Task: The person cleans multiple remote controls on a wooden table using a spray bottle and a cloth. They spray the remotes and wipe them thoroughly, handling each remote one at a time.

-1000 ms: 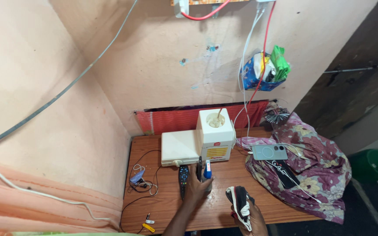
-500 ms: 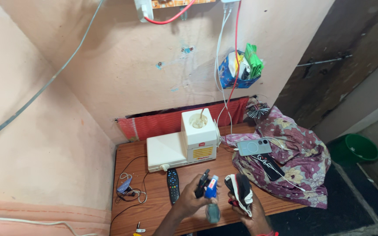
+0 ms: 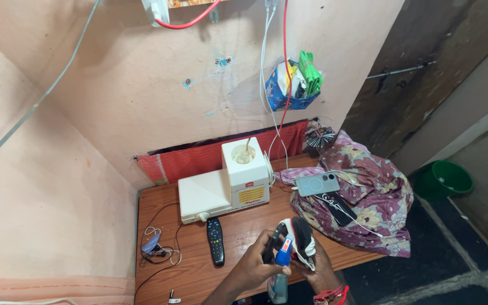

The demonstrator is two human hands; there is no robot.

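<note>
Desk (image 3: 244, 234), wooden, in pink-walled corner: I list white mixer base (image 3: 227, 189), remote (image 3: 216, 241), floral cloth (image 3: 368, 209); left hand (image 3: 258, 265) grips blue-capped bottle (image 3: 280, 271), right hand (image 3: 317, 268) grips black-and-white shoe (image 3: 301, 237).

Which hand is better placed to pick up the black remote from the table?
The left hand, probably: it is nearer the black remote, which lies just to its left. The right hand grips a black-and-white object on the far side.
</note>
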